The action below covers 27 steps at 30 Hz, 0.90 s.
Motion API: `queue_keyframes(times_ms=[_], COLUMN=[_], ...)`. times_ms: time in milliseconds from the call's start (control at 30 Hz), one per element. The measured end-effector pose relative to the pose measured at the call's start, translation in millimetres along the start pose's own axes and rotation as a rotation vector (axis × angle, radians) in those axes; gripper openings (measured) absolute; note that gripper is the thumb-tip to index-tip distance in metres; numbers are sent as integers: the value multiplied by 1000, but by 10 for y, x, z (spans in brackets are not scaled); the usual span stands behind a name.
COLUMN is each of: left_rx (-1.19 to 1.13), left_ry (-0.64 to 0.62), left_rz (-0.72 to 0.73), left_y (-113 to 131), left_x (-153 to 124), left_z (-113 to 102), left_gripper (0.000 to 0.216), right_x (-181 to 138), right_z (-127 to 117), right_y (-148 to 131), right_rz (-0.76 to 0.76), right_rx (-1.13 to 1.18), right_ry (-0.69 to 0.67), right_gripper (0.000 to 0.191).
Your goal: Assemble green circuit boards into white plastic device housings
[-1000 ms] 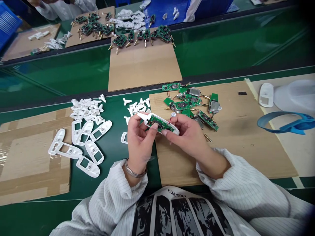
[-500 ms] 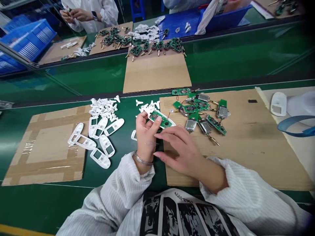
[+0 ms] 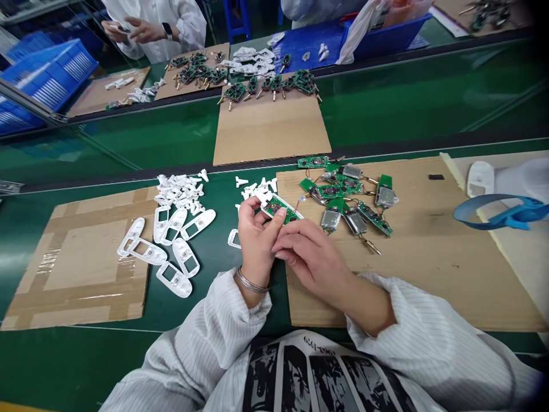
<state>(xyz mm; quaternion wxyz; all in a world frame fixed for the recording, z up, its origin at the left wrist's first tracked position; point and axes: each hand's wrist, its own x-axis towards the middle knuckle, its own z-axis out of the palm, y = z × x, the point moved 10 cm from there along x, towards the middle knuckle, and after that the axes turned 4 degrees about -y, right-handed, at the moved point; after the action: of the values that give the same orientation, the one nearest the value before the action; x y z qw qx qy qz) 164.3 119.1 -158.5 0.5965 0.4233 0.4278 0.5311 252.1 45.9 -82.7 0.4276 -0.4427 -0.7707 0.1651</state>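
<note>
Green worktop (image 3: 86, 357) fills the near side. Over it, the left hand (image 3: 257, 234) grips a white casing (image 3: 299, 215) with a circuit board (image 3: 273, 208) inside, thumb on the board. Beside it, the right hand (image 3: 311, 252) has its fingers drawn narrow against the thumb; whether they pinch anything, I cannot tell. White frames (image 3: 156, 255) lie to the left; more boards (image 3: 343, 189) are heaped on a cardboard sheet (image 3: 429, 257) to the right. Small white pieces (image 3: 178, 191) are piled beyond the frames. At far left, past a blue basket (image 3: 64, 74), are a co-worker's hands (image 3: 146, 30).
</note>
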Motion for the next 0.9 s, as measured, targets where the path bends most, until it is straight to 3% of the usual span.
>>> queue_keyframes(times_ms=[133,233,333,467,667,900], left_rx=[-30,-117,-325,-528,-563,-666], left_ry=[-6,-17,-132,-270,-325,-329], left_rz=[10,2,-155,-349,-449,-485], left_y=[-37,-36,-115,-163,-211,-265], left_x=[-11,-4,1,-66,-190,-274], left_z=[2,22,158,321,439,543], left_gripper=[41,34,32,34,45,36], right_x=[-37,-23,-14,-61,-101,-47], right_z=[45,-82,-336,-541,-305,-228], right_y=[-116,-86,67,374,641,561], right_rz=[-59,-6,102,283,459,467], right_rx=[-142,23,169,183,267,228], right_ry=[-8,36,160,288,214,204], right_gripper=[9,12,11,7,13,19])
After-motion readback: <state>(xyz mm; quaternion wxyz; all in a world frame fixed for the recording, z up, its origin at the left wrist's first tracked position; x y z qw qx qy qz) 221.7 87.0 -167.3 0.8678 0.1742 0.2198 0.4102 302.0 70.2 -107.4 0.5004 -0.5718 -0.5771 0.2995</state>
